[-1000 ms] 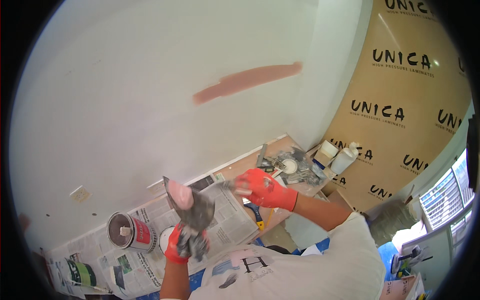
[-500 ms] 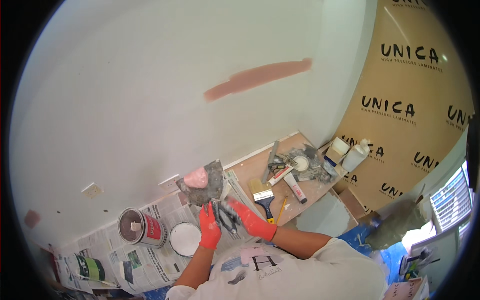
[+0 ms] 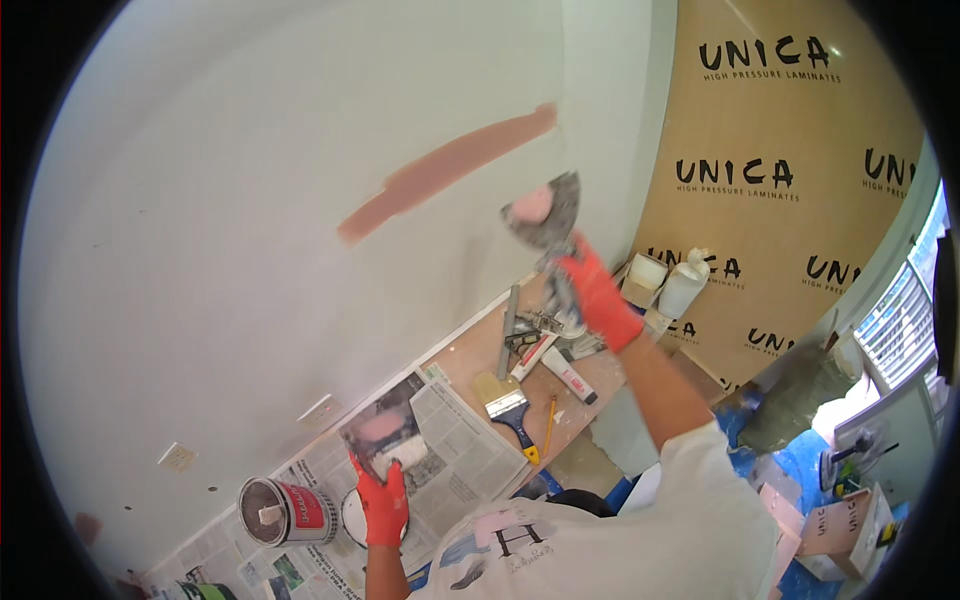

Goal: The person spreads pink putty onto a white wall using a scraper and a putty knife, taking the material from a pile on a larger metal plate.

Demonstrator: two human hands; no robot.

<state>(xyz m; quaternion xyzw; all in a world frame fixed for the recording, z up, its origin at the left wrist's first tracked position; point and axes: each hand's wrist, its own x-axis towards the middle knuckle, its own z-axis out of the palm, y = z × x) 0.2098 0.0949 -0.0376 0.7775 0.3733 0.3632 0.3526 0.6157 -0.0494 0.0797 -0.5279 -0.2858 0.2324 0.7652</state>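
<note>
Aloft at far right, a scraper [image 3: 557, 219] loaded with pink paste sits clenched in the gloved right hand [image 3: 602, 300] before the white wall [image 3: 270, 200]; near left, the gloved left hand [image 3: 383, 503] grips a second pink-smeared blade [image 3: 382, 434], blurred, over newspaper [image 3: 465, 440] beside an open can [image 3: 290, 512].

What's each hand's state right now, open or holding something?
Left hand: closed, holding a blurred scraper bearing pink paste.
Right hand: closed, holding a second scraper, also bearing pink paste.
</note>
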